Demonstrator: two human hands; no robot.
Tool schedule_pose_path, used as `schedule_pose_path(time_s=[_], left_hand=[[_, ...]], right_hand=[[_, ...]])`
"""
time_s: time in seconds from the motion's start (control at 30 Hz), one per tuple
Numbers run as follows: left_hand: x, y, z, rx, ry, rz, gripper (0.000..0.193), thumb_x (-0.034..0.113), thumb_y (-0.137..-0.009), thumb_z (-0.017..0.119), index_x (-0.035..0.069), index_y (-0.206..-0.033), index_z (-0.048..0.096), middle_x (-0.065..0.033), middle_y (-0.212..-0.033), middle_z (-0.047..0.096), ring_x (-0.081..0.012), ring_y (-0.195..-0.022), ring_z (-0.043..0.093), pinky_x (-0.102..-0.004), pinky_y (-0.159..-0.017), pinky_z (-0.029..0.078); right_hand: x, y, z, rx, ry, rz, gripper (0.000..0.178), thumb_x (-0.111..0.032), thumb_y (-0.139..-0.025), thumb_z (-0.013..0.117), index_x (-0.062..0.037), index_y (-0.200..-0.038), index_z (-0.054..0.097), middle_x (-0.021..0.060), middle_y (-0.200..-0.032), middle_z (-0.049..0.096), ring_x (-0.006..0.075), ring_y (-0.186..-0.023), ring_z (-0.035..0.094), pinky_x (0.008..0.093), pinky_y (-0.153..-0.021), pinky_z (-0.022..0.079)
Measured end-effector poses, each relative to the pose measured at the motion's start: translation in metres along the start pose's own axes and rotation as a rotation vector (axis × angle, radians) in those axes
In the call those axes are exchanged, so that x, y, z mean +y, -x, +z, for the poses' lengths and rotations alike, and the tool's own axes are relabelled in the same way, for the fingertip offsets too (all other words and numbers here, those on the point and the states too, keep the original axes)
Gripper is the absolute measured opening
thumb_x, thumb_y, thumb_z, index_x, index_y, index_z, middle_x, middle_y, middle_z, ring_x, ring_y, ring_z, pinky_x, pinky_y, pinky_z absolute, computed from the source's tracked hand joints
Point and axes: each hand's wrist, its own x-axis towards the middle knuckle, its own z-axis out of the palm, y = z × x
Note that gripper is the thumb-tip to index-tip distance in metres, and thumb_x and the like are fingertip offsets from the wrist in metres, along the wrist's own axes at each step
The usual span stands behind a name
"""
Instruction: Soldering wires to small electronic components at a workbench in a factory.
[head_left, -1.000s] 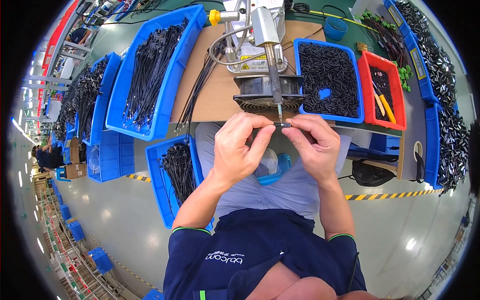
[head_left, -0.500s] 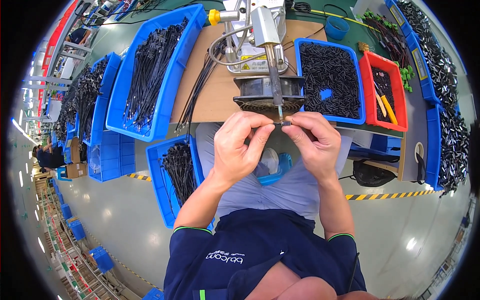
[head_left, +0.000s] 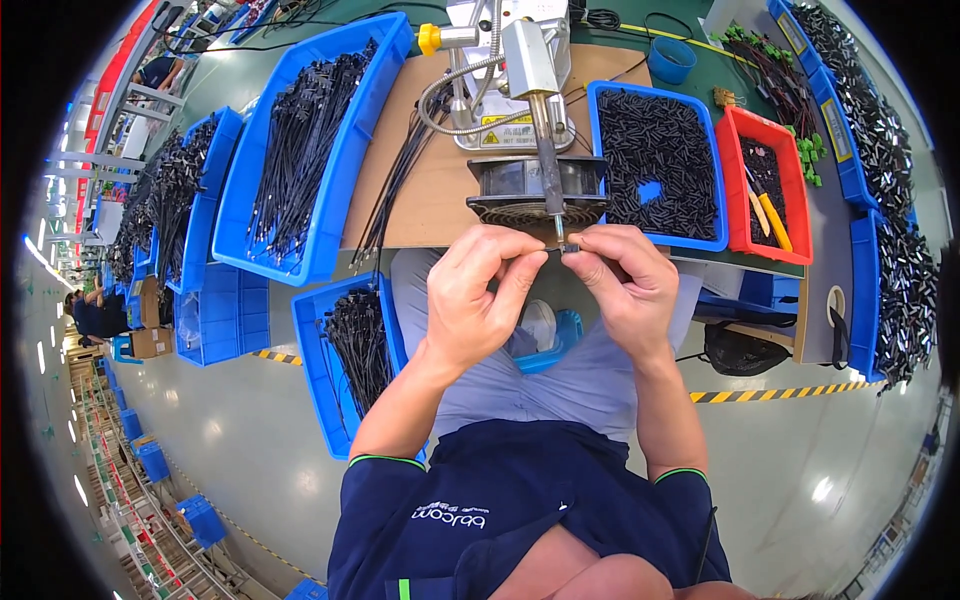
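Fingertip to fingertip, my hands meet just below the metal nozzle [head_left: 558, 222] of a hot-air tool. My left hand [head_left: 478, 290] is closed in a pinch, with a thin dark thing at its fingertips that is too small to make out. A short black piece [head_left: 571, 247] is pinched between the thumb and index finger of my right hand [head_left: 632, 285]. Just above the hands sits a black fan [head_left: 490, 180], with the tool's dark tube [head_left: 549, 170] passing in front of it. Most of what both hands hold is hidden by the fingers.
Blue trays of black cables [head_left: 305, 160] stand at the left, one lower tray [head_left: 320, 385] beside my left forearm. Right of the tool are a blue tray of short black pieces [head_left: 660, 150] and a red bin [head_left: 735, 175] holding yellow-handled tools. More blue trays line the far right.
Both hands keep their pinch and nearly the same place below the nozzle. The surroundings shift only slightly in the picture.
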Motion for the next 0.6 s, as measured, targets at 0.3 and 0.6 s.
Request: schedule_pose_path(time_s=[0.3,0.6], left_hand=[[-0.0001,0.0005,-0.0011,-0.001,-0.007,0.001,0.011,0.002,-0.092,0.08,0.0,-0.101,0.074,-0.0072,-0.094,0.07,-0.0092,-0.068,0.056,-0.023,-0.058,0.044],[0.0007,0.0015,-0.0016,0.001,-0.023,0.016,0.012,0.001,-0.092,0.08,0.0,-0.102,0.075,-0.0072,-0.092,0.071,-0.0089,-0.067,0.056,-0.023,-0.058,0.044]], right_hand=[[-0.0009,-0.0002,0.0038,0.042,-0.025,-0.005,0.02,0.0,-0.084,0.086,-0.0001,-0.103,0.08,0.011,-0.097,0.077,0.0198,-0.087,0.071,0.0298,-0.074,0.056],[-0.0027,0.0015,0.0034,0.032,0.0,-0.019,0.02,0.002,-0.085,0.085,0.0009,-0.104,0.08,0.0111,-0.1,0.077,0.0179,-0.089,0.071,0.028,-0.075,0.057]])
